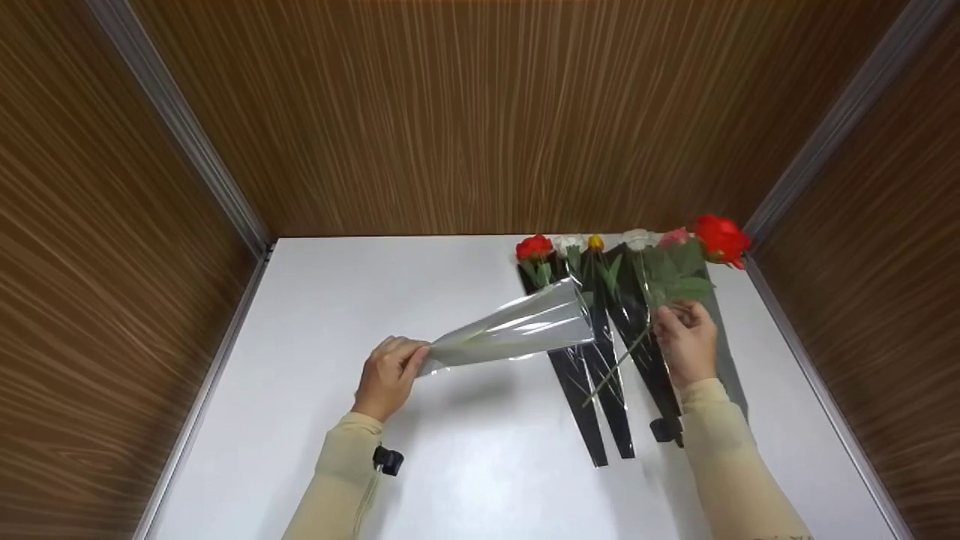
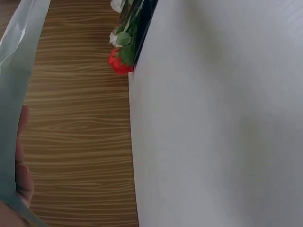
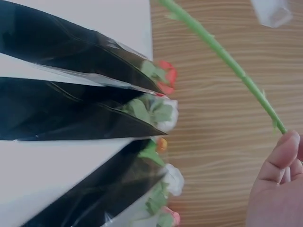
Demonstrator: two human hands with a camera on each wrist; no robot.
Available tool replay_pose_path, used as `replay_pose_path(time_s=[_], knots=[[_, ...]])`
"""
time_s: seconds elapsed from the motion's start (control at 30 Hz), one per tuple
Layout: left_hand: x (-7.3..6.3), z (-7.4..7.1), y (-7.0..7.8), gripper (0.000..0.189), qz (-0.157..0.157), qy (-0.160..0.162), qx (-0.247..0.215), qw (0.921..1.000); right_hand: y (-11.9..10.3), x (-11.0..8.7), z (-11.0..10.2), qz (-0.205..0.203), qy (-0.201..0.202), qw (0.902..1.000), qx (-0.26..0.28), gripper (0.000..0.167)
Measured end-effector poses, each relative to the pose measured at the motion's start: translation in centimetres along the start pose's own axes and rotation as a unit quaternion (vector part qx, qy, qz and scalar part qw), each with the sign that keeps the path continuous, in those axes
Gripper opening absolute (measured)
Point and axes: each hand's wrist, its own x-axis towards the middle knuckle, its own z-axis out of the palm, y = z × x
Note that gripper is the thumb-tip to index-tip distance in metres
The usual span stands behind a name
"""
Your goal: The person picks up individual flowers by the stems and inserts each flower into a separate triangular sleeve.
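My left hand (image 1: 386, 379) grips the narrow end of a flower sleeve (image 1: 517, 326), clear on one face and greyish on the other. The sleeve is held above the table, its wide mouth pointing right. In the left wrist view, the sleeve (image 2: 16, 94) crosses the left edge, with fingers (image 2: 23, 182) behind it. My right hand (image 1: 686, 341) pinches the green stem of a red flower (image 1: 721, 240). Its bloom sticks out beyond the hand at upper right, and the bare stem (image 1: 615, 369) slants down to the left. In the right wrist view, fingertips hold this thorny stem (image 3: 222, 54).
Several flowers in black-backed sleeves (image 1: 577, 386) lie on the white table (image 1: 337, 300) at the right, with red, white, orange and pink blooms toward the back edge. A greyish sleeve (image 1: 727, 360) lies under my right arm. Wood-grain panels (image 1: 450, 112) enclose the back and sides.
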Motion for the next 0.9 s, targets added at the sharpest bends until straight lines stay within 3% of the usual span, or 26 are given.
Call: replay_pose_path(time_s=[0.1, 0.27, 0.4, 0.67, 0.9], knots=[[0.1, -0.1, -0.1, 0.024, 0.007, 0.000, 0.023, 0.9997, -0.6, -0.2, -0.8, 0.005, 0.001, 0.9999, 0.016, 0.021], [0.2, -0.4, -0.4, 0.021, 0.015, 0.001, 0.059, 0.9981, -1.2, -0.4, -1.6, -0.020, 0.008, 0.9998, -0.006, 0.007], [0.2, -0.8, -0.7, 0.020, 0.017, -0.004, 0.072, 0.9972, -1.4, -0.4, -1.6, -0.021, 0.014, 0.9996, 0.016, 0.006], [0.0, -1.7, -1.3, 0.022, 0.004, -0.029, 0.088, 0.9957, -1.8, -0.3, -1.9, -0.027, 0.054, 0.9946, 0.084, 0.007], [-0.3, -2.1, -1.8, 0.020, -0.005, -0.038, 0.097, 0.9945, -2.1, 0.1, -2.7, -0.022, 0.090, 0.9805, 0.174, 0.010]])
